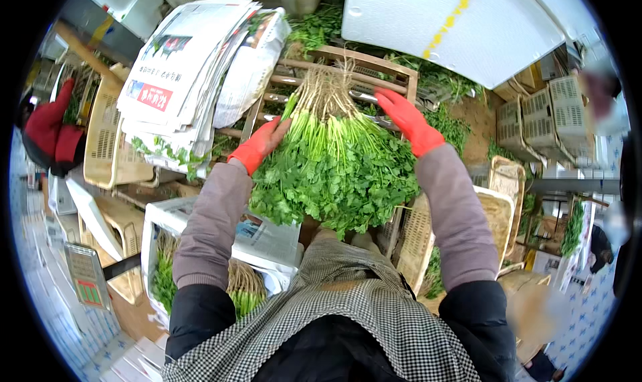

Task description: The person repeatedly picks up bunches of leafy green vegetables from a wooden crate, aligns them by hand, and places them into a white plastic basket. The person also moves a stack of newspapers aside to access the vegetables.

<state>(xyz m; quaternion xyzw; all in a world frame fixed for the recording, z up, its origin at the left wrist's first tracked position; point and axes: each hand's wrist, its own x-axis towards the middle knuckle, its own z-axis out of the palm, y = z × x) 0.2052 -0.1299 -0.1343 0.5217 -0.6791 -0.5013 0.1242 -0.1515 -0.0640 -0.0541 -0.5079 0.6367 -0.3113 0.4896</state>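
A wide spread of coriander-like greens (334,168) lies in front of me, leaves toward me and pale roots pointing away. It rests on a slatted wooden rack (409,81). At the left edge of the stems, my left hand (261,145), in a red glove with darkened fingers, touches the greens with its fingers stretched out. My right hand (409,121), also red-gloved, is held flat by the right side of the bunch near the roots. Its fingers are straight and grip nothing; whether they touch the stems I cannot tell.
A thick stack of newspapers (180,61) stands left of the rack. A white foam lid or box (448,21) is at the far right. Foam box (157,215) with rooted bunches sits lower left. Plastic crates (545,114) stand right; a person in red (57,128) is far left.
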